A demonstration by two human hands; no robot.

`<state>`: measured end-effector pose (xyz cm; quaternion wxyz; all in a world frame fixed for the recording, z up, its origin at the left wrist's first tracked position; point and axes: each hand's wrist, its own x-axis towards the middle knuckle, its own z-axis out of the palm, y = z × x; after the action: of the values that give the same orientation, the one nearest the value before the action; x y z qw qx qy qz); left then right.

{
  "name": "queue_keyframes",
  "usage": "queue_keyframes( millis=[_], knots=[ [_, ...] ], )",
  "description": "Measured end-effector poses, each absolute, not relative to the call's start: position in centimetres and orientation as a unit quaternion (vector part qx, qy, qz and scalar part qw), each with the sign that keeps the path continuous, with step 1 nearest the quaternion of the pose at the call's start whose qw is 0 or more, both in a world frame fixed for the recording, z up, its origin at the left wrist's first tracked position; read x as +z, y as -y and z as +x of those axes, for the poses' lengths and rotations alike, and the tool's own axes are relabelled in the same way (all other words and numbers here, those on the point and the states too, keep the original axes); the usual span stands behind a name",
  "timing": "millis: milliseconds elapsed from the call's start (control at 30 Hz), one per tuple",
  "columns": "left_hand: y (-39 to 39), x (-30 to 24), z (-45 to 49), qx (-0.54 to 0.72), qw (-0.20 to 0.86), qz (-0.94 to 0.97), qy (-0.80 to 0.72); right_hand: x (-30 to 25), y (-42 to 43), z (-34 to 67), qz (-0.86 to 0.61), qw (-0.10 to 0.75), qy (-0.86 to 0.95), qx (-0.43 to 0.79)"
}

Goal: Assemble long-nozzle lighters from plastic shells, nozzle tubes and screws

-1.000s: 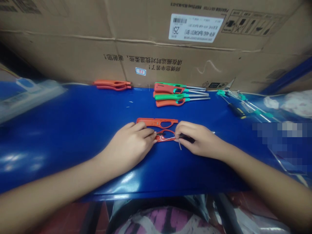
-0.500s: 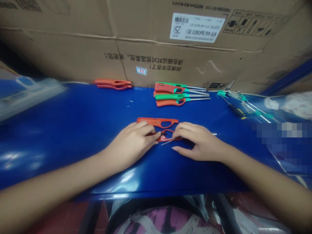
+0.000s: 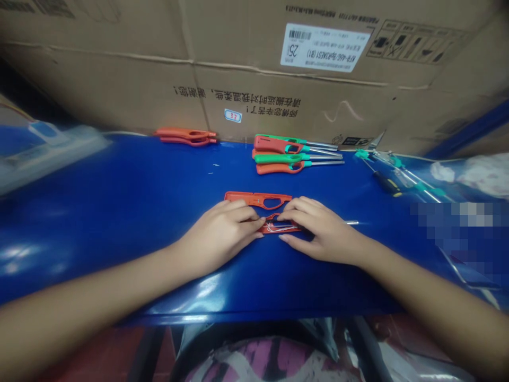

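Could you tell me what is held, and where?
An orange shell lying on the table: left hand at its left end, right hand at its right.

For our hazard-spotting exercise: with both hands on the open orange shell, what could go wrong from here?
1. The thin wires in the open orange shell might get pinched or pulled loose under the right hand.
2. The left hand could knock the second orange shell lying just beyond it.

Open blue table [image 3: 119, 212] left of left hand [image 3: 220, 233], cardboard box [image 3: 119, 79] walling back, lighters [image 3: 292, 155] ahead, screwdriver [image 3: 387, 184] right.
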<state>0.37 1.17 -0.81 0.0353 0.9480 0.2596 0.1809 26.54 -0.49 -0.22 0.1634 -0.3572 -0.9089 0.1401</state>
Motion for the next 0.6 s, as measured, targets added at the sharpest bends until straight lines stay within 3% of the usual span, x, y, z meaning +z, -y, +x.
queue_keyframes(
  millis=[600],
  knots=[
    [-0.98, -0.78, 0.52, 0.191, 0.049, 0.941, -0.275, 0.08, 0.83, 26.18, -0.361, 0.158, 0.913, 0.101]
  ],
)
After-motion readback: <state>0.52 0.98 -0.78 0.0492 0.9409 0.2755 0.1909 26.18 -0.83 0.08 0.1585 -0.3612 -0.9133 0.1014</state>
